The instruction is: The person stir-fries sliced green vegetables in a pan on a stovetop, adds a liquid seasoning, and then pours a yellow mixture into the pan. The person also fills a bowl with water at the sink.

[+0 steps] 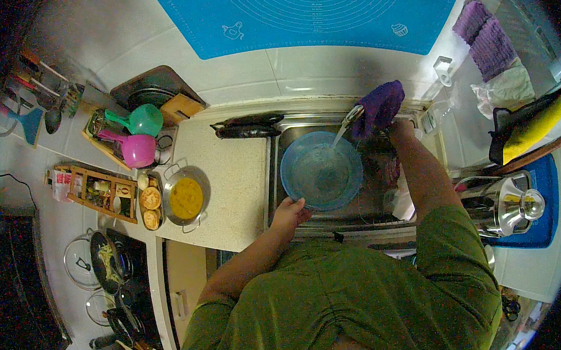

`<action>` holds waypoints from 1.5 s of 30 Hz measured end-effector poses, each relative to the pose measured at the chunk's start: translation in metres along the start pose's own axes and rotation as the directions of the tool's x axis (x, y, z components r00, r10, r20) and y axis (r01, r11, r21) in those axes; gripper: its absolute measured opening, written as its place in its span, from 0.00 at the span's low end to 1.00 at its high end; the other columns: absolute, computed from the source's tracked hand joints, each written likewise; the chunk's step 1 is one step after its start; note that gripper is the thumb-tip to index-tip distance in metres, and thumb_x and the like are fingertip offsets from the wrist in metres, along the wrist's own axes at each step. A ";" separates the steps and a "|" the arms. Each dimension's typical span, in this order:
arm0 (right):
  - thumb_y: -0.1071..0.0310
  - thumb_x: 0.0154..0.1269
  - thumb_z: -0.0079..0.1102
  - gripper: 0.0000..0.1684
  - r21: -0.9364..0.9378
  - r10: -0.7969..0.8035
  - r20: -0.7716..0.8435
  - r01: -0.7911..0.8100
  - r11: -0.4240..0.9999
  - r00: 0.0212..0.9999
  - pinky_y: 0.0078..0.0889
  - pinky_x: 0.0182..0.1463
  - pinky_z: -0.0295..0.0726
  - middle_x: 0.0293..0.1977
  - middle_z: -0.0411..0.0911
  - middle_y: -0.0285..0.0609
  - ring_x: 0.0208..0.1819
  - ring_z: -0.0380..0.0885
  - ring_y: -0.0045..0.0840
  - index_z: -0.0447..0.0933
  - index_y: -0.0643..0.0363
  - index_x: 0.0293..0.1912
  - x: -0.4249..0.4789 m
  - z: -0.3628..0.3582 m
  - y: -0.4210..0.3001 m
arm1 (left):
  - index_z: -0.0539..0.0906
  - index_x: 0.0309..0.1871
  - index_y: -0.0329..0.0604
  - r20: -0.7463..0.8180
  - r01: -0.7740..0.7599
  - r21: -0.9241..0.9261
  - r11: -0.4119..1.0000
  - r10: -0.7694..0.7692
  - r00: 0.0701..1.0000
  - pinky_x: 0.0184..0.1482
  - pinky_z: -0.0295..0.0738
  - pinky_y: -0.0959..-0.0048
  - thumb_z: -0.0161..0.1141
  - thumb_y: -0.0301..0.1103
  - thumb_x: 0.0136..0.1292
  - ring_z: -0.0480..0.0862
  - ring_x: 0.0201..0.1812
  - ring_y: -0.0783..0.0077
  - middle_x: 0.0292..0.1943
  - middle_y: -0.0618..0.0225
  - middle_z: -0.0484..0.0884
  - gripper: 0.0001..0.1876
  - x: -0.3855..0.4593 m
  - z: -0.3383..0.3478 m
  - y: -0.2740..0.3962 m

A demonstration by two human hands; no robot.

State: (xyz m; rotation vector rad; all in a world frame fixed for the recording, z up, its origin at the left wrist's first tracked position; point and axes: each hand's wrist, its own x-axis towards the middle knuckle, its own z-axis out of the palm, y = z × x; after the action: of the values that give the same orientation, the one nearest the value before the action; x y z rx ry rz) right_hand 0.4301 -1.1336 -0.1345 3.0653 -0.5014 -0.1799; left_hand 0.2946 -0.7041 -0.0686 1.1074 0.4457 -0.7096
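A translucent blue plastic basin [288,186] stands in the stainless steel sink [380,207], with water in it. From the faucet spout [353,115] a stream of water [340,136] falls into the basin. My left hand [289,217] holds the basin's near left rim, thumb on top. Beyond the basin on the right, my right hand [401,130] reaches to the faucet's base, beside a purple cloth [384,103] draped over the faucet. Its fingers are mostly hidden, so their grip cannot be made out.
Two dark eggplants [248,127] lie at the sink's back left edge. Left on the counter stand a two-handled metal pan [203,183] of yellow food, green [146,121] and pink [139,150] ladles, and a stove [138,263] with pans. A steel pot [495,208] stands right.
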 end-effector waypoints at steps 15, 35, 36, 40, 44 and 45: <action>0.58 0.59 0.51 0.14 0.083 -0.096 -0.203 0.115 0.990 0.974 0.40 0.44 0.77 0.37 0.80 0.46 0.42 0.78 0.41 0.80 0.50 0.41 -0.005 0.002 0.006 | 0.73 0.49 0.43 0.013 0.034 0.056 0.998 -0.035 0.999 0.41 0.78 0.68 0.56 0.38 0.64 0.78 0.34 0.70 0.39 0.67 0.78 0.14 -0.005 0.001 0.006; 0.58 0.59 0.49 0.16 -0.183 -0.065 0.121 0.086 0.979 0.990 0.38 0.46 0.77 0.42 0.80 0.42 0.45 0.79 0.34 0.82 0.51 0.40 -0.008 -0.025 -0.010 | 0.70 0.51 0.39 0.020 0.033 0.129 0.991 -0.036 0.999 0.50 0.75 0.62 0.54 0.38 0.65 0.78 0.43 0.63 0.46 0.61 0.77 0.16 -0.012 0.006 0.013; 0.58 0.58 0.49 0.16 -0.095 -0.040 0.065 0.046 0.994 0.997 0.37 0.46 0.77 0.42 0.80 0.43 0.45 0.79 0.34 0.82 0.51 0.40 -0.007 -0.023 -0.009 | 0.70 0.51 0.39 0.019 0.032 0.126 0.992 -0.035 0.999 0.50 0.75 0.62 0.54 0.38 0.65 0.78 0.43 0.63 0.47 0.61 0.76 0.16 -0.012 0.006 0.013; 0.58 0.57 0.50 0.16 0.110 0.016 -0.089 -0.006 0.994 0.996 0.37 0.47 0.76 0.43 0.80 0.43 0.45 0.79 0.36 0.82 0.51 0.41 -0.012 -0.021 -0.010 | 0.70 0.51 0.39 0.005 0.038 0.132 0.991 -0.039 0.999 0.49 0.74 0.62 0.53 0.37 0.66 0.78 0.43 0.64 0.46 0.61 0.76 0.15 -0.012 0.007 0.012; 0.59 0.59 0.49 0.17 0.018 -0.035 -0.078 0.037 0.999 0.996 0.37 0.47 0.76 0.43 0.80 0.42 0.47 0.78 0.36 0.81 0.51 0.43 -0.008 -0.014 -0.006 | 0.70 0.51 0.39 0.021 0.034 0.103 0.994 -0.036 0.999 0.49 0.75 0.62 0.53 0.37 0.66 0.78 0.43 0.64 0.47 0.61 0.76 0.15 -0.002 0.000 0.004; 0.59 0.60 0.49 0.17 -0.009 -0.037 -0.046 0.037 0.999 0.998 0.36 0.47 0.76 0.43 0.80 0.42 0.47 0.78 0.35 0.81 0.51 0.44 -0.008 -0.014 -0.007 | 0.70 0.51 0.39 0.026 0.022 0.081 0.996 -0.024 0.999 0.49 0.75 0.62 0.53 0.37 0.66 0.78 0.43 0.63 0.47 0.61 0.76 0.15 -0.002 0.001 0.003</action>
State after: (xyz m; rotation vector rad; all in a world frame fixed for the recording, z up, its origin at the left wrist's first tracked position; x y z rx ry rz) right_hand 0.4265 -1.1238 -0.1196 3.0645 -0.4404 -0.1116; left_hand 0.2955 -0.7032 -0.0649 1.1690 0.4097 -0.7675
